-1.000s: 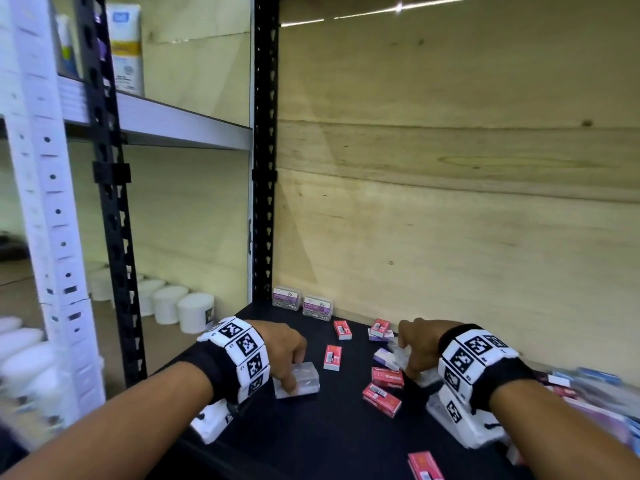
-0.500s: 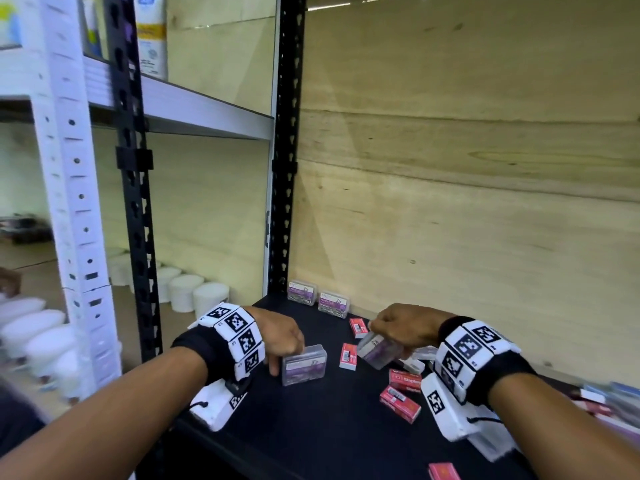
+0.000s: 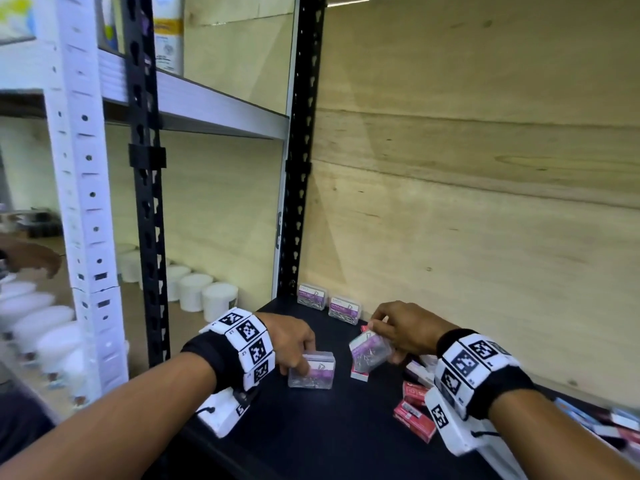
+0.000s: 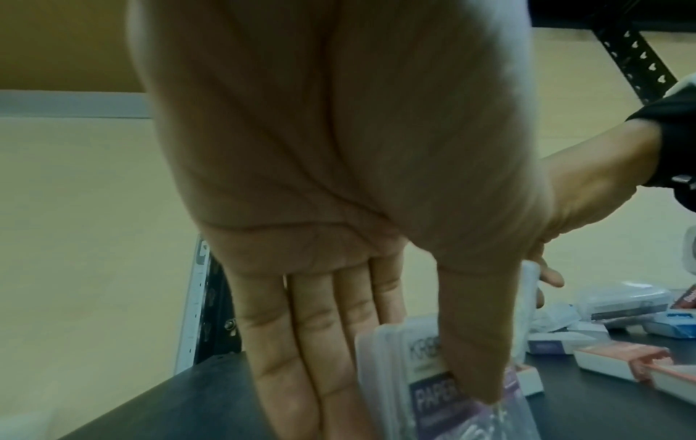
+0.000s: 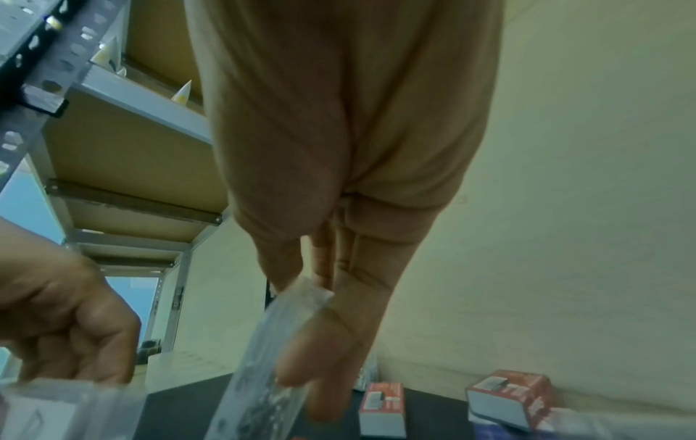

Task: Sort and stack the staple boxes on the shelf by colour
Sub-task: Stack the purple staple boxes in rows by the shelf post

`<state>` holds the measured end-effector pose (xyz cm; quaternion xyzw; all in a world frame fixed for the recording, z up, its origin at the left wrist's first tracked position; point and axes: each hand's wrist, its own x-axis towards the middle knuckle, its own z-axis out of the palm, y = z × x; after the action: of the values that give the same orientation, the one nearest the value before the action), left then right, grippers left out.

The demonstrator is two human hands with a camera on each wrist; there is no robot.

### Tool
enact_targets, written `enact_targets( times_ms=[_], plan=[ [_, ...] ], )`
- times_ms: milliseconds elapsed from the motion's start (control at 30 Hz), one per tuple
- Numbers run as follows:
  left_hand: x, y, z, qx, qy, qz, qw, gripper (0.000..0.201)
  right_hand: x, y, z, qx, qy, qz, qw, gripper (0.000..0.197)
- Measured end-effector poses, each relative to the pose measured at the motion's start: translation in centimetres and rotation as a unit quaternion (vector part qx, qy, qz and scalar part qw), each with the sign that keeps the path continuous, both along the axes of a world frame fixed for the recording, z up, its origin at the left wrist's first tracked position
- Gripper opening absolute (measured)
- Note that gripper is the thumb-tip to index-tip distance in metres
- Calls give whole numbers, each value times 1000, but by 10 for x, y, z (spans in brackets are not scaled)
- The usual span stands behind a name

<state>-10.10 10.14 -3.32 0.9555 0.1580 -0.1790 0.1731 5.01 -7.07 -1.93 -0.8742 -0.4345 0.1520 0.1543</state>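
Observation:
My left hand (image 3: 301, 363) pinches a clear box with a purple label (image 3: 312, 371) that sits on the black shelf (image 3: 311, 438); in the left wrist view the thumb presses its label (image 4: 448, 387). My right hand (image 3: 377, 344) grips a second clear purple-labelled box (image 3: 369, 351), tilted in the air just right of the first; it also shows in the right wrist view (image 5: 271, 357). Two more purple boxes (image 3: 311, 296) (image 3: 345, 308) stand against the back wall. Red boxes (image 3: 414, 415) lie near my right wrist, and one red box (image 3: 358, 375) is under the held box.
A black upright post (image 3: 301, 168) bounds the shelf's left corner, with plywood behind. Blue and white boxes (image 3: 606, 420) are piled at the far right. White tubs (image 3: 194, 296) line the floor beyond the rack. Another person's hand (image 3: 31, 254) is at the far left.
My right hand picked up a clear purple box from among the red ones and carried it left and up. My left hand's box has been drawn slightly back and right.

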Motion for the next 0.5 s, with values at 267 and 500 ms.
enact_targets(
  times_ms=[267, 500],
  plan=[
    [15, 31, 8, 56, -21, 12, 998, 29, 8, 25, -1, -38, -23, 16, 999, 24],
    [42, 71, 2, 112, -50, 19, 992, 33, 25, 54, -16, -56, -48, 5, 997, 36]
  ],
)
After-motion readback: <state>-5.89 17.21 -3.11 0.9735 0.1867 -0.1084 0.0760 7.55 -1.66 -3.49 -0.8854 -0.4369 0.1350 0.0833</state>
